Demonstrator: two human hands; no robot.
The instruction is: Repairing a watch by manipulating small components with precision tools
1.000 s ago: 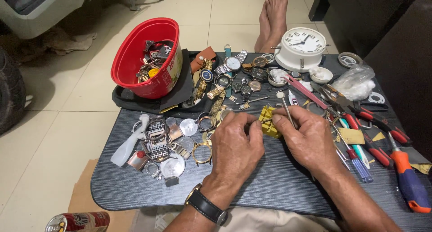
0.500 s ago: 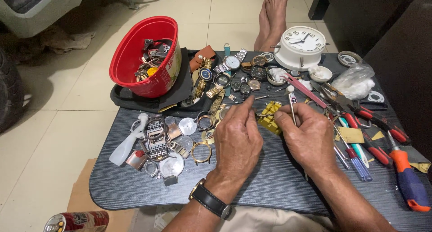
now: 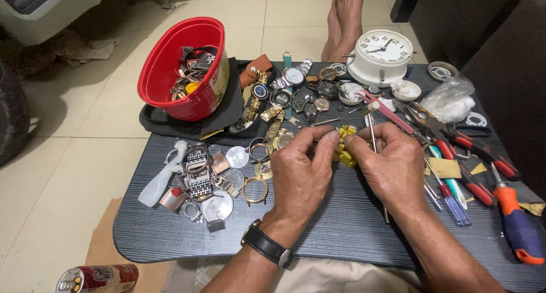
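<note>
Small yellow holder [image 3: 345,147] between both hands' fingertips

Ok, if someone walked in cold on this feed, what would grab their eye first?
Likely the two hands mid-table: the left hand and right hand pinch a small yellow tool between them, and a thin metal rod runs under the right hand. Next, the red tub of parts at the far left and the white clock at the far edge.
</note>
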